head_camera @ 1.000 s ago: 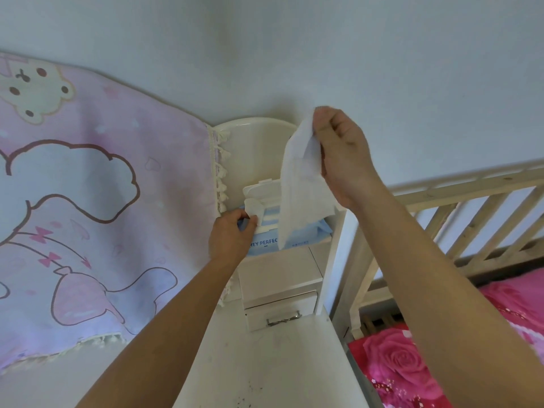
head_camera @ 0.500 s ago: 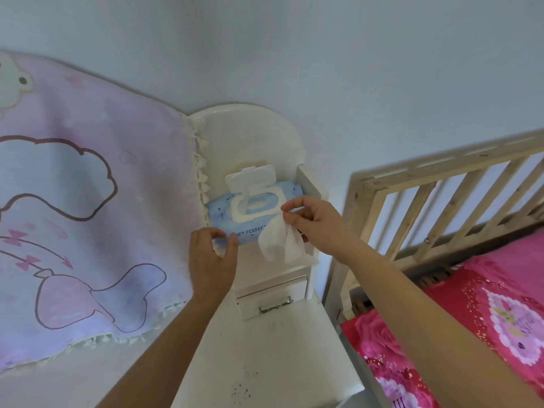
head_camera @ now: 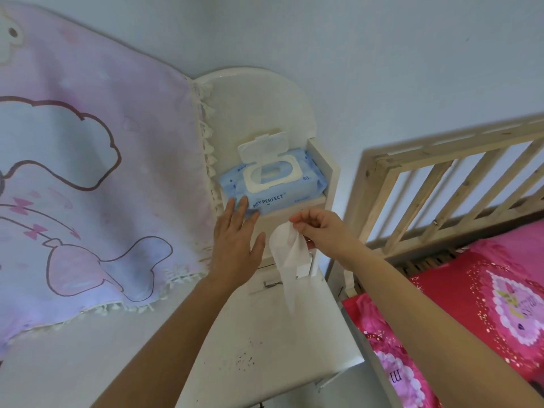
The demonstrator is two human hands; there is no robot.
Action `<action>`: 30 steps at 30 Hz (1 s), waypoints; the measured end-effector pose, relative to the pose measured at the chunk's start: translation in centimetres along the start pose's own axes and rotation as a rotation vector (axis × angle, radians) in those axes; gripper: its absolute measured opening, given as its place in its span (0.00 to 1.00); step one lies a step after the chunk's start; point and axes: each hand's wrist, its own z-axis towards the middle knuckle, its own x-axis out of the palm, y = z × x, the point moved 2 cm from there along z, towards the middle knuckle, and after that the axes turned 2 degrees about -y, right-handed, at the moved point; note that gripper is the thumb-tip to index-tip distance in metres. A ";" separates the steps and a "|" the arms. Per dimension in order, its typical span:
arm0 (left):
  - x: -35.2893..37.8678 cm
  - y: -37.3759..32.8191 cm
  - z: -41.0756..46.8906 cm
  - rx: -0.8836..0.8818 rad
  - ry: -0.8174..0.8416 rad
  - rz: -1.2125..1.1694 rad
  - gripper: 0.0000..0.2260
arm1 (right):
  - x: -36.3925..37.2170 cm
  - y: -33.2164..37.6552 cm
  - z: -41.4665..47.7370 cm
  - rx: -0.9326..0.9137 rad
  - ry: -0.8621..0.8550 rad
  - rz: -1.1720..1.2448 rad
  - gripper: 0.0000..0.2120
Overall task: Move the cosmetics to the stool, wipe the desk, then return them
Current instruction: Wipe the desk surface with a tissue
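Wet wipe point(head_camera: 287, 254), white and crumpled, hangs down in the head view from our right hand point(head_camera: 321, 228), which pinches its top edge between the thumb and the curled fingers, just in front of a small shelf point(head_camera: 329, 184). The lower end of the wipe hangs over the white counter point(head_camera: 265, 334); we cannot tell if it touches it. Our left hand point(head_camera: 235, 245) is released, with straight fingers, and its fingertips rest on the front left corner of a blue pack of wipes point(head_camera: 306, 187). This pack lies on the shelf at the back of the counter, and its white lid point(head_camera: 263, 145) stands flipped up. On the near part of the counter we see small dark specks point(head_camera: 244, 360). A pink cloth point(head_camera: 88, 172) with a cartoon drawing hangs at the left and covers that side of the counter. At the right stands a bed point(head_camera: 471, 304) with a red and pink cover and a wooden rail point(head_camera: 441, 178)
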 end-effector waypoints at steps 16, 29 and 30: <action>1.2 0.2 -4.2 -0.531 0.348 -0.847 0.04 | 2.1 -2.7 1.1 -0.027 -0.035 -0.075 0.12; 3.2 0.3 -5.0 -0.799 0.358 -1.052 0.10 | 1.3 -12.0 -2.4 0.331 0.063 -0.014 0.29; 3.4 0.2 -5.1 -0.802 0.347 -1.027 0.10 | 1.2 -12.9 -2.8 0.351 0.067 0.069 0.30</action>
